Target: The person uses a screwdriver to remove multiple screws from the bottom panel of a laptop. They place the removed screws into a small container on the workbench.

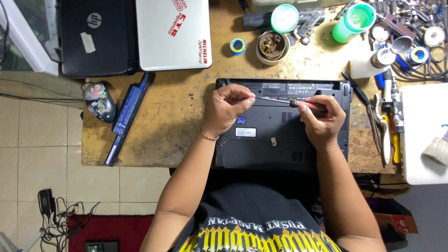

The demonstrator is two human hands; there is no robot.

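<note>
A slim screwdriver with a thin metal shaft and dark handle (284, 100) was held level above the black plastic laptop turned underside-up (280, 140) on the worn wooden workbench (177, 116). Its handle was gripped in the closed right hand (322, 116); its tip was pinched by the left hand (226, 109). A long black battery pack (128, 116) lay well apart, leftward.

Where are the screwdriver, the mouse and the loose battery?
screwdriver (280, 100): head view, on the thin metal shaft.
mouse (99, 101): head view, middle of its patterned shell.
battery (128, 116): head view, mid-length of the long dark pack.
</note>
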